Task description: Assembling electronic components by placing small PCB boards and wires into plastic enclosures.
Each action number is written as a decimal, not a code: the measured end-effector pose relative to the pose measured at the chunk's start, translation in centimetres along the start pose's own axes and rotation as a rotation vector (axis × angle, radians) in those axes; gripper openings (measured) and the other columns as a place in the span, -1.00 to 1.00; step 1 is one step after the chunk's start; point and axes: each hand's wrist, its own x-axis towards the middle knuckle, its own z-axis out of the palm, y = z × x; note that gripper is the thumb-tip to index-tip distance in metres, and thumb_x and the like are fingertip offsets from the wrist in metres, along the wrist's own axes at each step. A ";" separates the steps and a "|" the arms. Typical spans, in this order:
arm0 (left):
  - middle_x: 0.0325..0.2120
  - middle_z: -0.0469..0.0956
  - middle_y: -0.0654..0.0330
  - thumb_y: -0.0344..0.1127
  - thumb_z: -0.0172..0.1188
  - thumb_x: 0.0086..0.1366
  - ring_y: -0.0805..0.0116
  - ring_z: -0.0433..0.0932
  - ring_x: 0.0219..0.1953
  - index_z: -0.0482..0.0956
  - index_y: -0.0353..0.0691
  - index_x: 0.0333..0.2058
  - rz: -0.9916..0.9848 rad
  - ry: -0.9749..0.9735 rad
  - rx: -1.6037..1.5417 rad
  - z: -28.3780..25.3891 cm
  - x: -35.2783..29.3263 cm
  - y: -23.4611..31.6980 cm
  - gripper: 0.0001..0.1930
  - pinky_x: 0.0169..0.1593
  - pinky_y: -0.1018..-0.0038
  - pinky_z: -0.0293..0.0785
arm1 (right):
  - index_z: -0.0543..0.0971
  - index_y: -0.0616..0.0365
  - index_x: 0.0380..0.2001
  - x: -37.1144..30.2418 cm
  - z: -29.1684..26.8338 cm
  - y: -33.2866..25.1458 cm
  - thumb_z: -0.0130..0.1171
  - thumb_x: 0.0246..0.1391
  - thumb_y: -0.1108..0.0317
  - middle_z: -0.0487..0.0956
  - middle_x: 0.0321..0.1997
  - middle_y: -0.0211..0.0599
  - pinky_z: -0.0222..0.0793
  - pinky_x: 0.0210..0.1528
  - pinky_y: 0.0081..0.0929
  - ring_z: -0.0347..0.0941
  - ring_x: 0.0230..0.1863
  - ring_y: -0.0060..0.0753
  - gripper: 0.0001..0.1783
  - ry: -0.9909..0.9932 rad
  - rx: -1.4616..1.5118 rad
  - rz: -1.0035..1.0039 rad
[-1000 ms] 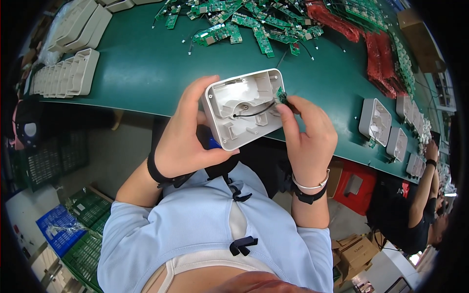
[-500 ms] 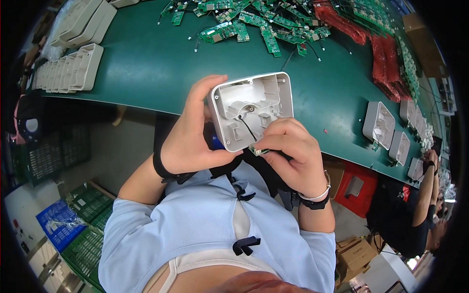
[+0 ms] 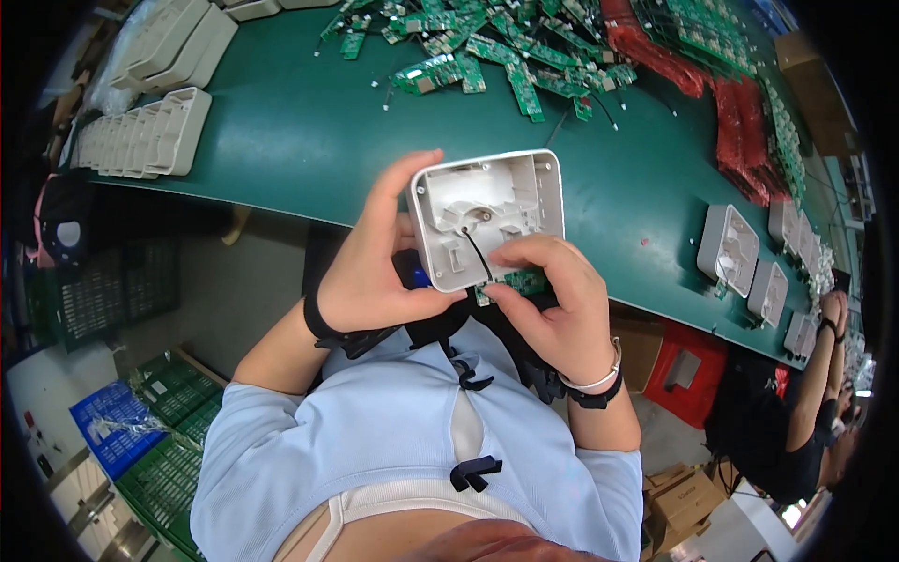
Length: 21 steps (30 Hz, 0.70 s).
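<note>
A white plastic housing (image 3: 482,188), squarish and with its hollow inside facing me, is tilted over the table's near edge. My left hand (image 3: 370,272) grips it by its left side, thumb along the lower edge and fingers around the far left corner. Out of a hole inside runs a thin black cable (image 3: 478,253) over the lower rim. It leads to a small green circuit board (image 3: 526,281) hanging just below that rim. My right hand (image 3: 562,304) pinches the board near the cable's end, thumb and forefinger close together; the fingers partly hide it.
Green circuit boards (image 3: 520,84) with cables lie heaped at the table's far side, beside red bubble wrap (image 3: 740,140). White housings stand in a row (image 3: 140,140) at left and singly (image 3: 729,248) at right. Another person's arms (image 3: 819,356) are at the far right.
My right hand has turned and shifted slightly, and more of the green circuit board shows below the housing. The housing stays in my left hand, a little lower and to the right.
</note>
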 end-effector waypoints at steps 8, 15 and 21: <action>0.36 0.31 -0.07 -0.59 0.54 0.04 0.12 0.56 0.30 -0.16 -0.17 0.57 -0.026 -0.007 -0.025 0.0 -0.6 -0.2 0.25 0.27 0.18 0.60 | 0.73 0.19 -0.23 0.5 0.2 -0.4 0.48 -0.01 0.53 0.76 -0.12 -0.21 0.53 0.02 -0.20 0.69 -0.08 -0.07 -0.77 -0.057 -0.177 -0.142; 0.40 0.26 -0.12 -0.39 0.64 0.09 -0.03 0.47 0.39 -0.06 -0.20 0.56 -0.105 -0.066 -0.078 -1.3 -0.9 2.3 0.21 0.34 0.14 0.52 | 0.73 0.21 -0.28 0.0 -0.8 -1.0 0.47 -0.04 0.55 0.77 -0.17 -0.20 0.53 -0.03 -0.22 0.70 -0.11 -0.05 -0.80 -0.059 -0.213 -0.164; 0.28 0.48 -0.19 0.04 0.59 0.18 -0.16 0.43 0.40 0.47 -0.33 0.29 0.147 0.196 1.197 -13.4 2.8 9.8 -0.16 0.40 0.11 0.40 | 0.73 0.24 -0.29 -3.8 -5.7 -0.2 0.44 -0.04 0.62 0.77 -0.18 -0.12 0.55 -0.01 -0.23 0.71 -0.11 -0.03 -0.81 0.076 -0.360 -0.021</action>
